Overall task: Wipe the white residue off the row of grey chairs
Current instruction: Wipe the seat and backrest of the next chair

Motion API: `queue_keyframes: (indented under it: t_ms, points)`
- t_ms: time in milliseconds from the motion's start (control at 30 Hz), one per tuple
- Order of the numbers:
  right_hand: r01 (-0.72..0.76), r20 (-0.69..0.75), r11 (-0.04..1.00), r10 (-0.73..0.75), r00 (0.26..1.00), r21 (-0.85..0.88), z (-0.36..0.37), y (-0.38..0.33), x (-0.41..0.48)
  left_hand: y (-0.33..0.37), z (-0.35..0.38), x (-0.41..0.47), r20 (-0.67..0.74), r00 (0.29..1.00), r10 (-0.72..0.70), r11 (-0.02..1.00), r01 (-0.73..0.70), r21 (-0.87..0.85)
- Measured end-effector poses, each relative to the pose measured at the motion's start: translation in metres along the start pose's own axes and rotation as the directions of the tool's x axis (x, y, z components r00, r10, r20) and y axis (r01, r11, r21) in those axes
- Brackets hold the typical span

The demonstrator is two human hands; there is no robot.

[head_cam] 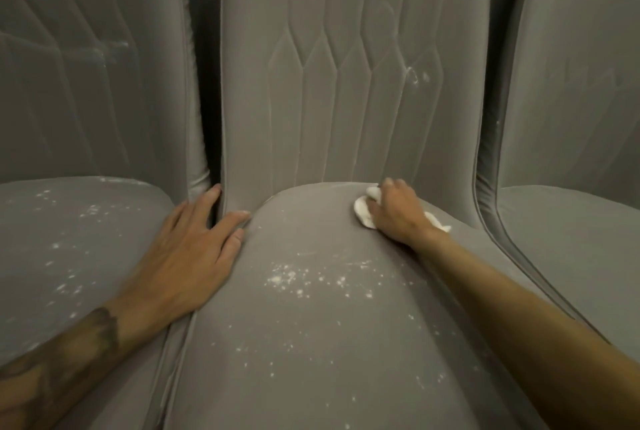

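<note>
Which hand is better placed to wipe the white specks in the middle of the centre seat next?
The right hand: it grips the white cloth on that same seat, behind the specks. The left hand holds no cloth and rests flat at the seat's left edge.

the right hand hides most of the white cloth; the edges crop both outer chairs
</note>
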State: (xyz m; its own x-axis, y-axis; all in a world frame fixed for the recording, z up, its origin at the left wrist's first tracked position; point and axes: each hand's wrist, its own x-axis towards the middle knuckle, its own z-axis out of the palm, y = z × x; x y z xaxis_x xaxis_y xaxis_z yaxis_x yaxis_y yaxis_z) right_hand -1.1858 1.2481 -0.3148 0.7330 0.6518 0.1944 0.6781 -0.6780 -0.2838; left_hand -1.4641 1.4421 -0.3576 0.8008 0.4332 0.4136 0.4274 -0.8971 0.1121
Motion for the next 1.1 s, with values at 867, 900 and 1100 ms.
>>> queue_keyframes:
  t_ms: [867,900,1100]
  points:
    - [-0.06,-0.01,0.998,0.06,0.998,-0.009,-0.005,0.006,-0.005,0.004,0.0,-0.001,-0.036,0.999,-0.002,1.0,0.002,-0.016]
    - [0.036,0.002,0.999,-0.036,0.999,0.034,0.002,-0.015,-0.009,0.003,0.001,-0.001,-0.041,0.999,0.002,1.0,-0.003,-0.016]
    - [0.428,0.092,0.886,-0.448,0.889,0.177,0.016,-0.056,-0.041,0.002,0.005,0.001,-0.049,0.999,0.005,1.0,-0.005,-0.006]
